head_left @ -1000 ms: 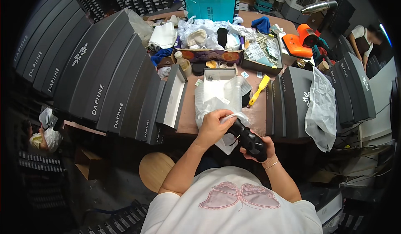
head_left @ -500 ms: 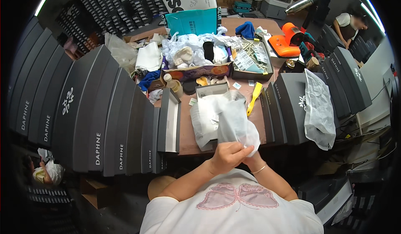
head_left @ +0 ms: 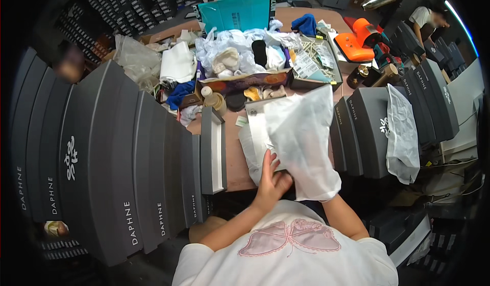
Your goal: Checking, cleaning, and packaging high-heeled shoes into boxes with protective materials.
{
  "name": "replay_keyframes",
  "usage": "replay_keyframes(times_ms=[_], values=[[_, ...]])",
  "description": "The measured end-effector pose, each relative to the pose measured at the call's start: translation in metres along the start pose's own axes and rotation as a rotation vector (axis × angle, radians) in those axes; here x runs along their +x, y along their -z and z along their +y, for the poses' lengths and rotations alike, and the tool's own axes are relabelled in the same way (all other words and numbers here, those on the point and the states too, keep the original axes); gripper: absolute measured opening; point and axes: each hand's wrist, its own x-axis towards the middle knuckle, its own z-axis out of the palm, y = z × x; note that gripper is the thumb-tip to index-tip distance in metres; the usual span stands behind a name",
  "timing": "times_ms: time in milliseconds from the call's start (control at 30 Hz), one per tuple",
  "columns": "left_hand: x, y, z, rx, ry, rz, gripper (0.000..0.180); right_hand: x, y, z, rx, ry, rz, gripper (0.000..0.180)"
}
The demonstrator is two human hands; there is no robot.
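A translucent white pouch [head_left: 303,138], puffed out with its tip upward, stands in front of me over an open shoe box [head_left: 256,117]. My left hand [head_left: 273,179] is beside the pouch's left edge, fingers spread and holding nothing I can see. The forearm of my right hand reaches the pouch's lower end, and the hand itself is hidden behind or inside the cloth. More white wrapping [head_left: 250,150] hangs over the near left side of the box. To the left, a grey box lid [head_left: 214,150] stands on its edge, its pale inside showing.
Grey shoe boxes [head_left: 102,163] stand in a row at left, more [head_left: 360,133] at right with a white pouch [head_left: 403,133] draped over one. Behind are a carton of crumpled paper [head_left: 245,81], a tray of sticks and labels [head_left: 311,69], a bottle [head_left: 213,100] and an orange tool [head_left: 357,43].
The pouch has risen and opened out, spreading up and to the right. My left hand has let go of its edge and opened. My right hand has gone out of sight behind the cloth.
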Motion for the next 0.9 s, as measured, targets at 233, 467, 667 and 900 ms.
replay_keyframes(times_ms=[233,467,667,900], values=[[0.076,0.038,-0.006,-0.375,0.030,0.379,0.047,0.005,-0.005,-0.070,-1.034,0.018,-0.607,0.060],[0.044,-0.025,-0.022,0.691,-0.345,-0.078,0.052,0.030,0.047,-0.034,0.216,0.087,0.419,0.047],[-0.030,0.093,-0.142,-0.424,1.227,0.277,0.065,0.047,0.077,-0.042,0.158,-0.011,0.200,0.043],[0.011,0.073,-0.181,-0.358,0.394,0.801,0.018,0.123,0.065,0.096,-0.924,-0.188,-0.374,0.041]])
